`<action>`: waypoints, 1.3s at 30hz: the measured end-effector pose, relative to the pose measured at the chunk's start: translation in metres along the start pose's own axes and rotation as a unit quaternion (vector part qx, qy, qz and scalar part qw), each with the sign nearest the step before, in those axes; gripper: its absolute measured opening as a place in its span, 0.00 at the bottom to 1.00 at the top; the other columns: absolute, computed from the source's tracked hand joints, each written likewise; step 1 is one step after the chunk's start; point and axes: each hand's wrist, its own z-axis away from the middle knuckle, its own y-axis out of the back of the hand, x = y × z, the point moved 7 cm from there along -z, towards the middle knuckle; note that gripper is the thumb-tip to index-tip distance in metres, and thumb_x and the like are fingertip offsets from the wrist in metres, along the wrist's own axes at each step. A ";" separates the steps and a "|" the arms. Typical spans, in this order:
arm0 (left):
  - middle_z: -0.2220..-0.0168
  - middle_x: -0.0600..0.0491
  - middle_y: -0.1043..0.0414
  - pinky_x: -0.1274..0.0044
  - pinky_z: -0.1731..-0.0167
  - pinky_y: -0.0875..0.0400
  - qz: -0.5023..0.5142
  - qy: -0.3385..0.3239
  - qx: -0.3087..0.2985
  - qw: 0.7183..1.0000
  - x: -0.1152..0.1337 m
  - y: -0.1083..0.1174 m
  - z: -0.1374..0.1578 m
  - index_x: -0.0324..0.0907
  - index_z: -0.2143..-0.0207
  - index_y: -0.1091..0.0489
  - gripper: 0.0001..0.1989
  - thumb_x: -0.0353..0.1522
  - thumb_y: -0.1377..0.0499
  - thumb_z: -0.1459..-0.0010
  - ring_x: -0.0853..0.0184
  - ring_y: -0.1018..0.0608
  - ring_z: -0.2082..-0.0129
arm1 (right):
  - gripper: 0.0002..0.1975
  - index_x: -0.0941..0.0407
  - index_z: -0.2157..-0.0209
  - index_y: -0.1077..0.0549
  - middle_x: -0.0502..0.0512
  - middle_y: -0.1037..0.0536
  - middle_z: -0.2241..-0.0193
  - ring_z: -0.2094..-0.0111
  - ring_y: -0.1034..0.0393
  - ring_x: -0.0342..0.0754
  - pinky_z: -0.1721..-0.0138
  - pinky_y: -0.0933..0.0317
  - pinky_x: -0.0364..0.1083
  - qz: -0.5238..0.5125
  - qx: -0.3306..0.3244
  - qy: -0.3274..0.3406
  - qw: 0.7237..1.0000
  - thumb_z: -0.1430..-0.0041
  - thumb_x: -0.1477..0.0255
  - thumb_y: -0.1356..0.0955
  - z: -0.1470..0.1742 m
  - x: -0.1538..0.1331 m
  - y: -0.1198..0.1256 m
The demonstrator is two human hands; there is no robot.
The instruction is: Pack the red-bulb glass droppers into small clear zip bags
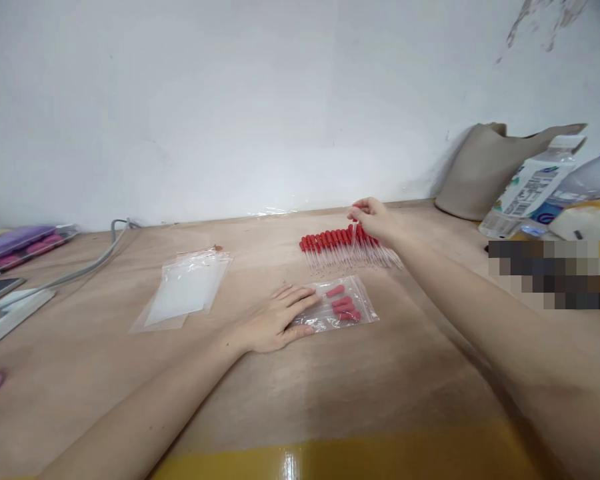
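Note:
My left hand [283, 317] lies flat with fingers spread on the near-left part of a clear zip bag [367, 303]. Inside that bag are several red rubber bulbs [343, 302]. Beyond it, a row of glass droppers [325, 241] with red bulbs lies side by side, their thin clear tubes pointing toward me. Over the right end of this row, my right hand [369, 215] pinches a dropper [354, 235] by its red top, the tube hanging down. The fingers partly hide the bulb.
A stack of clear bags with white sheets [183, 290] lies at left. Farther left are a grey cable [105, 250], a phone [0, 290] and a purple and pink package [25, 247]. Bottles [535, 180] and a grey-brown container [480, 173] stand at right, before the wall.

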 end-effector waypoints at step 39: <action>0.38 0.50 0.51 0.60 0.41 0.54 -0.022 0.000 -0.001 1.000 -0.001 -0.001 0.001 0.51 0.38 0.54 0.26 0.42 0.54 0.37 0.60 0.46 0.39 | 0.13 0.58 0.71 0.25 0.46 0.33 0.82 0.82 0.47 0.38 0.80 0.51 0.41 0.023 -0.224 -0.040 0.974 0.58 0.64 0.29 0.120 0.034 -0.007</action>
